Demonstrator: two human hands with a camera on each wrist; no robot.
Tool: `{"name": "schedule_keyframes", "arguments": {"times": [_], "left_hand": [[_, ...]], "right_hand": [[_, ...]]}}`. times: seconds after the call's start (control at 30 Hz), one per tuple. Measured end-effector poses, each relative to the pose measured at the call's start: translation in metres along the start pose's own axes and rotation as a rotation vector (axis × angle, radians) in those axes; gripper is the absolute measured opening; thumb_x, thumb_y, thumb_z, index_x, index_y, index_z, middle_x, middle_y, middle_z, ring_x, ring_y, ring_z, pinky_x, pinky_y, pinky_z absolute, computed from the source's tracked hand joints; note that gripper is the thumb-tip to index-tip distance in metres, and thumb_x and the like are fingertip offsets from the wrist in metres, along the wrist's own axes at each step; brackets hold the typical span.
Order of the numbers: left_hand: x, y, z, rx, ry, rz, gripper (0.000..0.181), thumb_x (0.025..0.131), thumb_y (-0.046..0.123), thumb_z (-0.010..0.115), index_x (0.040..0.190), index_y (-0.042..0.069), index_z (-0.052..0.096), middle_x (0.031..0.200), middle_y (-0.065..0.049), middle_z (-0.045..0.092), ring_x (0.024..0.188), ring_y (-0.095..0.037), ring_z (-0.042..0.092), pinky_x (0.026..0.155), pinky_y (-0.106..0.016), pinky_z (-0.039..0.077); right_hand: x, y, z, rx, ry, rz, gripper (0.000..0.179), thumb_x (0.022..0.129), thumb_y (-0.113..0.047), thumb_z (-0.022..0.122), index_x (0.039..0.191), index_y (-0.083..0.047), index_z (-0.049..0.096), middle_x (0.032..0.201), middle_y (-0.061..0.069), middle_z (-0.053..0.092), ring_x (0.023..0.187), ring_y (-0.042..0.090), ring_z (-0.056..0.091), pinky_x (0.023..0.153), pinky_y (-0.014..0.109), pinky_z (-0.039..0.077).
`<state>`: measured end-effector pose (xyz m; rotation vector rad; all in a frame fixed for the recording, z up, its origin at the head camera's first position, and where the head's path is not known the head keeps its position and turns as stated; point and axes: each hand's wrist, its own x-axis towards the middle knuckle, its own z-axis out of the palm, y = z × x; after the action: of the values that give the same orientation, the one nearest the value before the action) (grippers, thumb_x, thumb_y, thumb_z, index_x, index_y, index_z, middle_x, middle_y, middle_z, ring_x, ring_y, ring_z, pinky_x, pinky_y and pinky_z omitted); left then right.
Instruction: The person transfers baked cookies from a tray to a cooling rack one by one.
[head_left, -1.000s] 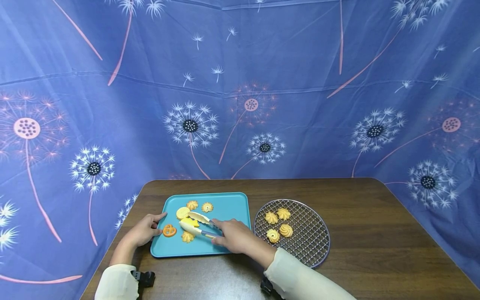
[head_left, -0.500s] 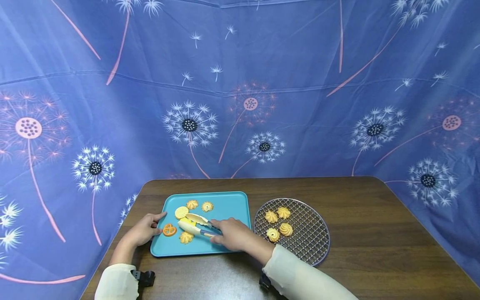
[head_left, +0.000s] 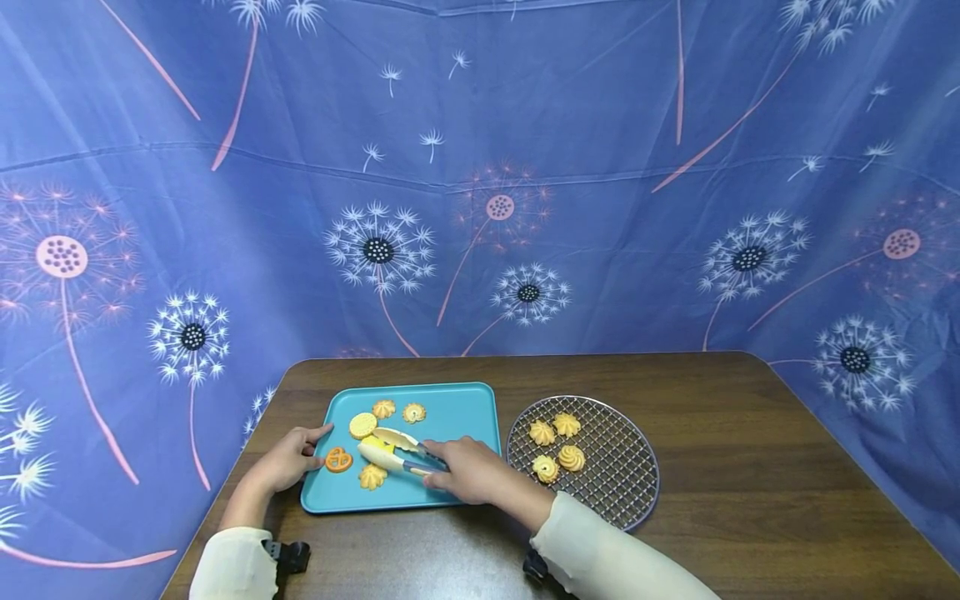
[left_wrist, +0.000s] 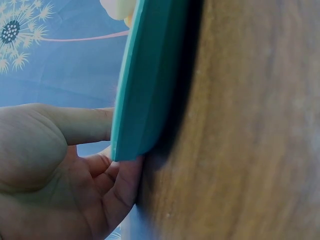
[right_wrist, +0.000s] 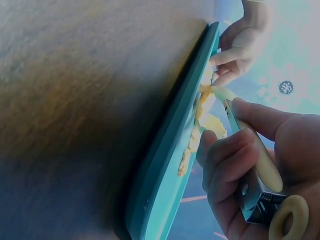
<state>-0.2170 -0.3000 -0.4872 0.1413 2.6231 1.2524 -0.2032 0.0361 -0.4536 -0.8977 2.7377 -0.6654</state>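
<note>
My left hand (head_left: 288, 460) grips the left rim of a blue tray (head_left: 453, 417), thumb at the top edge and fingers below it in the left wrist view. In my right hand (head_left: 474, 472) is a pair of tongs (head_left: 381, 456) with cream tips and a metal body. The tips straddle a yellow piece (head_left: 381, 442), partly hidden; whether they touch it I cannot tell. Around it on the tray lie a round cookie (head_left: 363, 426), an orange pretzel (head_left: 338, 460), a fluted cookie (head_left: 372, 477) and two smaller cookies (head_left: 384, 408) at the back.
Right of the tray, a round wire rack (head_left: 615, 467) bears several fluted cookies (head_left: 572, 458) on its left half. Both stand on a brown wooden table (head_left: 720, 467). A blue dandelion-print cloth (head_left: 615, 250) hangs behind.
The tongs' tips have shifted slightly left over the yellow piece. The round cookie and the front fluted cookie have moved a little left. My left hand stays at the rim.
</note>
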Motion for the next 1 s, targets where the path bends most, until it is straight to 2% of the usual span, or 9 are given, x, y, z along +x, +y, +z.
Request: {"name": "schedule_keyframes", "arguments": {"times": [0.13, 0.47, 0.7, 1.0], "left_hand": [[0.0, 0.001, 0.0, 0.005, 0.004, 0.0, 0.063, 0.092, -0.016, 0.06, 0.151, -0.016, 0.037, 0.081, -0.011, 0.055, 0.064, -0.02, 0.047, 0.054, -0.028, 0.043], [-0.002, 0.002, 0.0, 0.003, 0.012, 0.009, 0.063, 0.091, -0.017, 0.06, 0.149, -0.017, 0.038, 0.079, -0.01, 0.053, 0.065, -0.02, 0.047, 0.053, -0.027, 0.044], [-0.002, 0.001, 0.0, -0.006, 0.008, 0.025, 0.063, 0.091, -0.017, 0.06, 0.149, -0.018, 0.037, 0.078, -0.009, 0.051, 0.064, -0.019, 0.046, 0.053, -0.027, 0.043], [0.0, -0.001, 0.0, -0.009, 0.01, 0.026, 0.063, 0.09, -0.017, 0.061, 0.149, -0.017, 0.037, 0.079, -0.01, 0.052, 0.066, -0.02, 0.047, 0.053, -0.027, 0.043]], "right_hand": [[-0.004, 0.001, -0.004, 0.011, -0.001, -0.005, 0.063, 0.096, -0.038, 0.072, 0.152, -0.014, 0.055, 0.132, 0.01, 0.069, 0.095, 0.014, 0.065, 0.082, 0.034, 0.054], [-0.018, 0.009, -0.01, 0.045, 0.014, -0.023, 0.062, 0.096, -0.036, 0.072, 0.151, -0.012, 0.055, 0.122, 0.01, 0.073, 0.082, 0.01, 0.059, 0.073, 0.03, 0.05], [-0.03, 0.017, -0.015, 0.053, 0.034, -0.044, 0.061, 0.097, -0.035, 0.071, 0.15, -0.01, 0.056, 0.122, 0.01, 0.072, 0.092, 0.015, 0.064, 0.081, 0.034, 0.054], [-0.045, 0.028, -0.025, 0.082, 0.059, -0.032, 0.062, 0.097, -0.037, 0.07, 0.151, -0.012, 0.055, 0.099, 0.007, 0.071, 0.072, 0.01, 0.053, 0.067, 0.028, 0.046]]}}
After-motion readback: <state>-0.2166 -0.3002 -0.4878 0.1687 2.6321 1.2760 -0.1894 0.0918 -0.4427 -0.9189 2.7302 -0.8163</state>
